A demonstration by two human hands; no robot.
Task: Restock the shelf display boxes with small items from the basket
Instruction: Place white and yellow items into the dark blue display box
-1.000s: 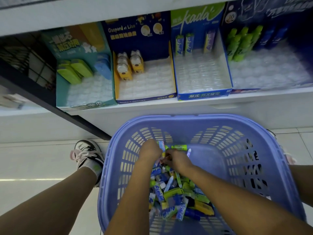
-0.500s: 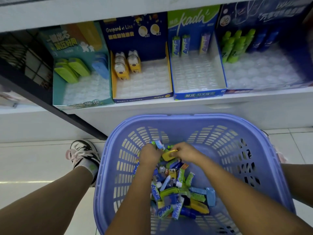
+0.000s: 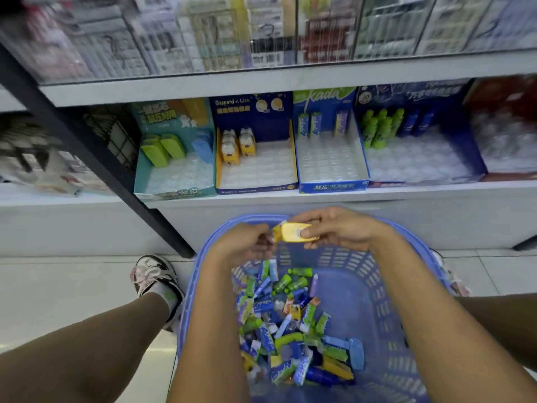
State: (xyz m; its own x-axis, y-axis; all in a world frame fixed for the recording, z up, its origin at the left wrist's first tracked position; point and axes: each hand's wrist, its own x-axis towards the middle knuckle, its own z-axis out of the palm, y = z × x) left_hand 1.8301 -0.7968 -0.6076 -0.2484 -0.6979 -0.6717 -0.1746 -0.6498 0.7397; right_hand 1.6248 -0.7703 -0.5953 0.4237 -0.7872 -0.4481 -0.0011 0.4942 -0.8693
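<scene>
The right hand (image 3: pixel 340 231) grips a small yellow item (image 3: pixel 293 232), its thumb pressed on the item's white patch, while the left hand (image 3: pixel 247 245) pinches the item's left end with curled fingertips. Both hands hold it in the air above the far rim of a blue plastic basket (image 3: pixel 363 301). Inside the basket lies a loose pile of small items (image 3: pixel 290 330), mostly green, blue and yellow packets and tubes. Beyond the basket, a white shelf (image 3: pixel 261 197) carries 4 open display boxes side by side: a teal box (image 3: pixel 162 114) with green and blue pieces at the back, a navy "Gaspard et Lisa" box (image 3: pixel 255 189) holding 2 yellow dog-faced items (image 3: pixel 238 144), a blue "kada" box (image 3: pixel 334 187) with 3 upright packets, and a dark blue box (image 3: pixel 406 94) with green bottles (image 3: pixel 380 126). A sneaker (image 3: pixel 154 274) rests on the tiled floor left of the basket.
</scene>
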